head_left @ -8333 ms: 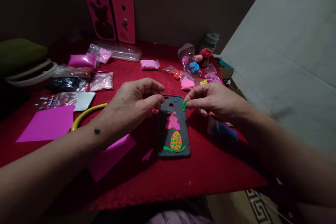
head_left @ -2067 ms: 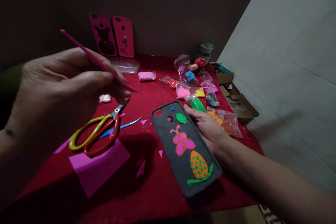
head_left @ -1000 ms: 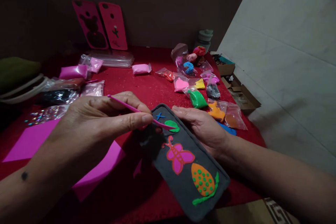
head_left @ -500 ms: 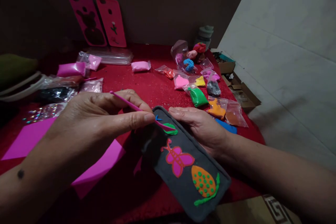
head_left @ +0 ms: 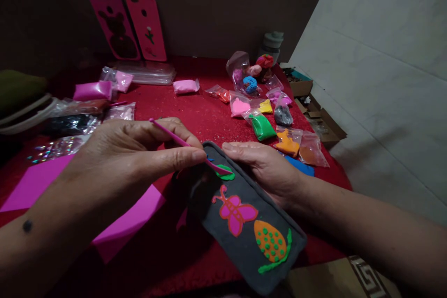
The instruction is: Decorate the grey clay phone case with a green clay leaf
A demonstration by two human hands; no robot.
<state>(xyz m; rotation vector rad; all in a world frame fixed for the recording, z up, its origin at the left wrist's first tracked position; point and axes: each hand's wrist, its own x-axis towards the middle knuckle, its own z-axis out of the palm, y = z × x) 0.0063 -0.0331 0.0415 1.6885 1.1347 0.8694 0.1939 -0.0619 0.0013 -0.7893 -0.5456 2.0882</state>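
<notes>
Pinched in my left hand (head_left: 146,153) is a thin pink clay modelling tool (head_left: 169,133). Its flat tip rests on a green clay leaf (head_left: 225,176) near the top of a dark grey, clay-covered phone case (head_left: 240,256). My right hand (head_left: 265,170) grips the case along its right edge, holding it tilted. Below the leaf are a pink and orange clay butterfly (head_left: 235,214) and an orange egg shape with green dots (head_left: 269,242), edged by a green stem. A bit of blue clay (head_left: 209,158) by the leaf is partly hidden by my left thumb.
Bags of coloured clay, such as a green one (head_left: 262,126), lie across the red tablecloth (head_left: 188,107). Two pink phone cases (head_left: 146,28) lean on the back wall. Pink sheets (head_left: 129,219) lie at left; cardboard boxes (head_left: 324,123) stand beyond the right edge.
The tool tip has shifted slightly over the green leaf. Both hands keep their hold, and the whole view has moved a little.
</notes>
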